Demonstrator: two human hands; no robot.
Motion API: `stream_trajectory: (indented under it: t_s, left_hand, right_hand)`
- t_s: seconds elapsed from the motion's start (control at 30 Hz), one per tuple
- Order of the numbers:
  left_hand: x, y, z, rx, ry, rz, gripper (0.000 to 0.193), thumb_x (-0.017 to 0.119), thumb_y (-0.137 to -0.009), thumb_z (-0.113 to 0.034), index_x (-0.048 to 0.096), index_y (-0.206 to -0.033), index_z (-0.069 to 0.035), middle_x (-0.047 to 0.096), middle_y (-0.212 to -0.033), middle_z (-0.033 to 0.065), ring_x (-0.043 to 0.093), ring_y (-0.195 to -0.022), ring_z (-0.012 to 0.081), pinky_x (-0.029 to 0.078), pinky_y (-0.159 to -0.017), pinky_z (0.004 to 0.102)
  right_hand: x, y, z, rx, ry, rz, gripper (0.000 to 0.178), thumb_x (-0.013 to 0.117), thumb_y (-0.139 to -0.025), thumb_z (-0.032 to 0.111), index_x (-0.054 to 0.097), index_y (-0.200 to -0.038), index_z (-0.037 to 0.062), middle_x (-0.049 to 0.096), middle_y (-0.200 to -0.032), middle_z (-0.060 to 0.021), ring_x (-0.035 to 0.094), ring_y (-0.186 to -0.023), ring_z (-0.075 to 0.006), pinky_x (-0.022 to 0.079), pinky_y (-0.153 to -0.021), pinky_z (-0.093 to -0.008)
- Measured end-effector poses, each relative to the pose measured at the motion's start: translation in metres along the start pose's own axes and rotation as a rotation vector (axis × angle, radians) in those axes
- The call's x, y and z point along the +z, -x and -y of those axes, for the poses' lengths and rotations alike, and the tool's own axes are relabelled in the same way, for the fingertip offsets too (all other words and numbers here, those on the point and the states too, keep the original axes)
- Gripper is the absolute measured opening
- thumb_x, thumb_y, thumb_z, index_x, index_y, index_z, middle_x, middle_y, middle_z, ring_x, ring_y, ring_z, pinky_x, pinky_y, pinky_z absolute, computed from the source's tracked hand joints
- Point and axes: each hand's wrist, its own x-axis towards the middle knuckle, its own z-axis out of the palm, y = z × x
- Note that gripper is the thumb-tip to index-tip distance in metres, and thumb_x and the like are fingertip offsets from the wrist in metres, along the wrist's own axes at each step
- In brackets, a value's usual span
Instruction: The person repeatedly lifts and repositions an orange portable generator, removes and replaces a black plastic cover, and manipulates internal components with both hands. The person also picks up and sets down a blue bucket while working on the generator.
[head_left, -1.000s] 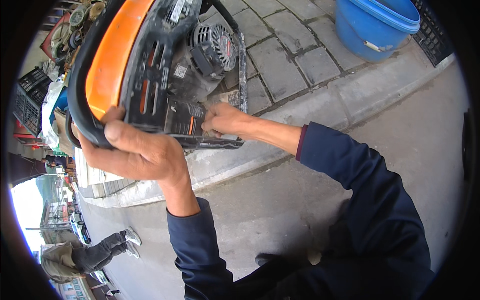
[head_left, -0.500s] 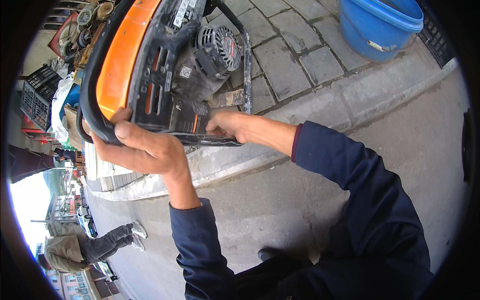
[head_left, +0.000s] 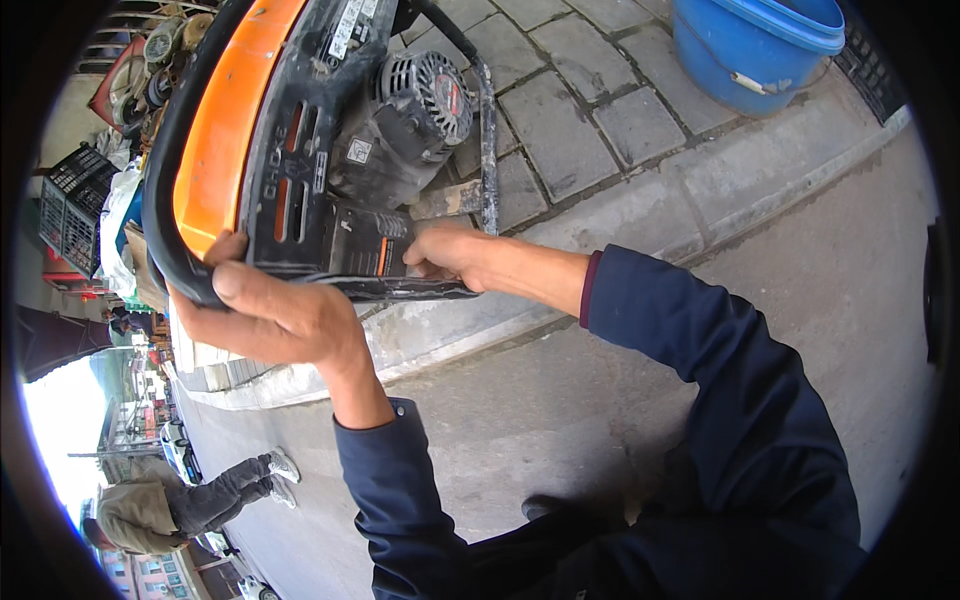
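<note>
A portable generator (head_left: 300,190) with an orange tank (head_left: 225,150) and a black tube frame stands at the upper left, dusty and tilted in view. My left hand (head_left: 290,315) is closed round the frame's near left corner, thumb on top and a finger against the tank's lower end. My right hand (head_left: 447,252) reaches inside the frame just above its bottom rail. Its fingers are bent in against the right edge of a black cover (head_left: 365,240) with an orange stripe; the fingertips are partly hidden. Above this hand sits the round, slotted starter housing (head_left: 432,95).
A blue bucket (head_left: 750,60) stands on the paving at upper right, beside a black crate (head_left: 870,70). The kerb (head_left: 680,215) crosses below the generator. Black crates (head_left: 75,210) and piled parts lie far left. A person (head_left: 150,510) stands on the road, lower left.
The generator and my left hand have shifted slightly left and down in view. My right hand stays at the black cover, a little further left. Both hands keep their places on the machine.
</note>
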Motion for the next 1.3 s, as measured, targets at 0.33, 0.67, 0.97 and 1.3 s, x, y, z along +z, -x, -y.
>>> stream_trajectory:
  t_s: [0.33, 0.67, 0.97, 1.3]
  left_hand:
    - [-0.001, -0.001, -0.001, 0.013, -0.011, 0.009, 0.044, 0.04, -0.111, -0.028, 0.037, -0.137, 0.008, 0.058, -0.098, 0.0119, 0.06, -0.086, 0.0147, 0.056, -0.076, 0.0269]
    - [0.0, -0.003, -0.004, 0.01, -0.009, 0.0, 0.044, 0.041, -0.111, -0.027, 0.038, -0.138, 0.008, 0.058, -0.098, 0.0109, 0.06, -0.087, 0.0153, 0.055, -0.077, 0.0275]
    - [-0.001, -0.002, -0.003, 0.02, 0.01, 0.008, 0.045, 0.043, -0.111, -0.028, 0.038, -0.138, 0.008, 0.059, -0.098, 0.0123, 0.059, -0.086, 0.0159, 0.054, -0.077, 0.0282]
    - [0.0, 0.0, -0.004, -0.018, 0.041, -0.023, 0.046, 0.043, -0.111, -0.029, 0.038, -0.138, 0.008, 0.058, -0.098, 0.0123, 0.059, -0.087, 0.0163, 0.054, -0.08, 0.0304]
  right_hand:
    - [-0.008, 0.018, -0.006, -0.594, 0.559, -0.137, 0.015, 0.067, -0.086, 0.012, 0.067, -0.088, -0.0032, 0.07, -0.079, -0.0141, 0.068, -0.074, -0.0241, 0.053, -0.071, -0.0373]
    - [0.004, 0.016, 0.004, 0.024, 0.186, 0.016, 0.015, 0.062, -0.095, 0.017, 0.066, -0.093, 0.0026, 0.062, -0.077, -0.0061, 0.053, -0.063, -0.0135, 0.041, -0.059, -0.0322]
    - [-0.006, 0.013, -0.003, -0.611, 0.896, -0.232, 0.023, 0.07, -0.084, 0.024, 0.072, -0.087, 0.0008, 0.074, -0.082, -0.0144, 0.07, -0.078, -0.023, 0.053, -0.072, -0.0383]
    - [0.008, 0.016, 0.012, 0.08, 0.053, -0.026, 0.023, 0.05, -0.1, 0.018, 0.068, -0.094, 0.0041, 0.069, -0.085, -0.0056, 0.061, -0.069, -0.0141, 0.042, -0.059, -0.0306]
